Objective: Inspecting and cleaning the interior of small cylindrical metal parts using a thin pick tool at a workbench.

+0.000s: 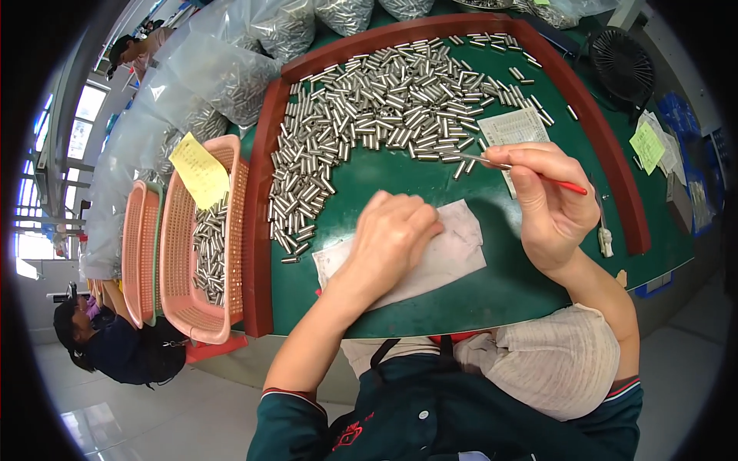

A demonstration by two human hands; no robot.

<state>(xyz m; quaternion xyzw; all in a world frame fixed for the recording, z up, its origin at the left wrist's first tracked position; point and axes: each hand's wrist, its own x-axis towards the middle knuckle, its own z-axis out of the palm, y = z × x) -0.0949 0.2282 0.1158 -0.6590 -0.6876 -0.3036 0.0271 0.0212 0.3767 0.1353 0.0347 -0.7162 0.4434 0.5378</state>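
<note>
My right hand (557,203) is raised over the right side of the green tabletop. It pinches a thin metal pick with a red handle (565,184), whose slender tip points left toward the heap of pins. Curled closed, my left hand (393,240) rests on a white cloth (457,265) lying flat near the front edge. Whatever its fingers may hold is hidden. Beyond both hands spreads a large heap of short, shiny metal pins (384,100). A printed paper sheet (513,131) lies just behind my right hand, partly covered by it.
A dark red wooden frame (263,207) borders the work surface. Left of it stand pink plastic baskets (178,269), one holding pins under a yellow note (201,169). Clear bags of pins (231,84) line the back left. A black fan (621,65) stands at right; another person (115,334) sits at left.
</note>
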